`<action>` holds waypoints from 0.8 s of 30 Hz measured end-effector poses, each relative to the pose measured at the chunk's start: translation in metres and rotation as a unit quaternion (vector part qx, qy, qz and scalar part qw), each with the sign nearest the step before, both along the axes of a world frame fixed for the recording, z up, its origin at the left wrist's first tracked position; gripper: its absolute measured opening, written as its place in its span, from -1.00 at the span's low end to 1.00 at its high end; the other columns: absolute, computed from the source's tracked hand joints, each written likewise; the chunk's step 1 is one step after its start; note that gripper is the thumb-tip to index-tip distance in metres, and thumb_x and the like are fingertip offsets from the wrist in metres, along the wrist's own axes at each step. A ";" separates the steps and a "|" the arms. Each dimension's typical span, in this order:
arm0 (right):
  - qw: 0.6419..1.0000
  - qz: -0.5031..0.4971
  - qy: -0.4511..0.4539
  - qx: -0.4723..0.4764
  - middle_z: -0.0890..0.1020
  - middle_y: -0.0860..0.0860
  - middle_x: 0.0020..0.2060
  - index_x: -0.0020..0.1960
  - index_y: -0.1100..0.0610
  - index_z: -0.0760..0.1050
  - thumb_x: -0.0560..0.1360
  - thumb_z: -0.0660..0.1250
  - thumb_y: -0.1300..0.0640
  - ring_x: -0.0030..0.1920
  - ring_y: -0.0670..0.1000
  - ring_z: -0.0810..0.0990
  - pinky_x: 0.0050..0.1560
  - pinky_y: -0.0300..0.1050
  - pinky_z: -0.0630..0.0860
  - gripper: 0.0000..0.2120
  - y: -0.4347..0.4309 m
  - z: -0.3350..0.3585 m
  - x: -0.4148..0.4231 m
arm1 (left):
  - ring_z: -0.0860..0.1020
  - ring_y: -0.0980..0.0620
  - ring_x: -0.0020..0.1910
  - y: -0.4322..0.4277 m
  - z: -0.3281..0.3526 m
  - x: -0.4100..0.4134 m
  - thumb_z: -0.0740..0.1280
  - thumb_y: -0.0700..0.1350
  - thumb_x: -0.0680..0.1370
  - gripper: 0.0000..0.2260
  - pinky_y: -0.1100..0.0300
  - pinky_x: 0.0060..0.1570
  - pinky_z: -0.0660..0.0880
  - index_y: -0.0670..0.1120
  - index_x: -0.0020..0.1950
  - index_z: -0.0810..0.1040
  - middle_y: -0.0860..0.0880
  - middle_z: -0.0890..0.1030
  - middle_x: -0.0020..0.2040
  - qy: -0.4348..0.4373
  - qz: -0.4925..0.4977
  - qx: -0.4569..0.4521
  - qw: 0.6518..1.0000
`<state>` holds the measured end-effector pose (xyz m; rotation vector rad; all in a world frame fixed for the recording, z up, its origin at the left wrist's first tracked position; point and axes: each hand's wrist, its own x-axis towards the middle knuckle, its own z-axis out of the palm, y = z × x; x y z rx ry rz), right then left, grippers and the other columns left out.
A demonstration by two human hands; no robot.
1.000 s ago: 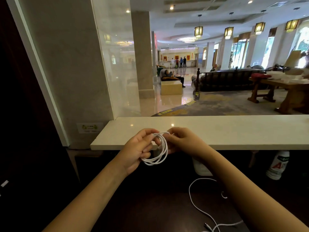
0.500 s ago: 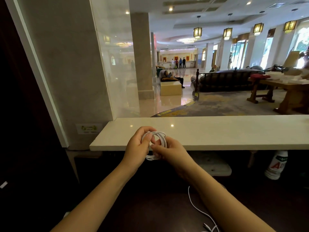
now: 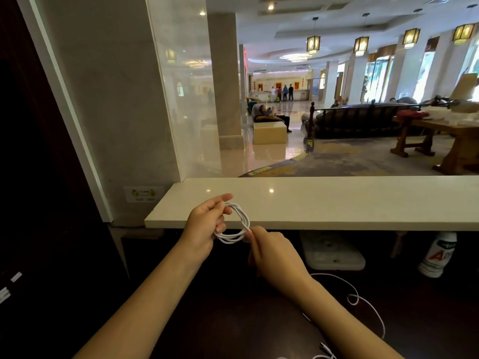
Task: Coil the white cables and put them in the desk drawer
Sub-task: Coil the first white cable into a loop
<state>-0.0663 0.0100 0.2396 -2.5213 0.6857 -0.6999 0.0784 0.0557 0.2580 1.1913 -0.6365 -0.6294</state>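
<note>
The left hand point(image 3: 206, 226) is holding a coil of white cable point(image 3: 245, 221) in the air, its fingers curling round the left side of the loops while the forefinger is pointing up past the top of them. The right hand point(image 3: 276, 255) is pinching the lower right of the same coil between thumb and fingertips, with the other fingers folding in beneath. The coil is hanging between the two hands as a few loose round turns, just in front of the near edge of a pale ledge point(image 3: 337, 203) and above a dark worktop point(image 3: 228, 322).

A loose white cable point(image 3: 377, 316) is lying on the dark worktop to the right of the right forearm, making a small kink and then sweeping toward the near edge, where its plug ends are showing. The forearm is covering part of it, so I cannot tell whether it is joining the coil.

Under the ledge, beyond the right hand, a white block point(image 3: 334, 252) is sitting in shadow, and a white bottle point(image 3: 438, 255) with red lettering is standing further right. The ledge is running straight across behind both hands. No drawer is showing.
</note>
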 end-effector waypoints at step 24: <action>0.837 0.154 -0.158 0.501 0.52 -0.04 -0.32 -0.03 0.13 0.59 0.57 0.17 0.06 -0.29 -0.12 0.46 -0.20 -0.22 0.43 -0.74 -0.028 -0.006 0.003 | 0.32 0.18 -0.57 0.006 -0.008 -0.005 0.15 -0.24 0.56 -0.79 0.42 -0.72 0.21 -0.22 0.11 0.53 -0.06 0.54 -0.34 0.170 -0.171 -0.065 0.968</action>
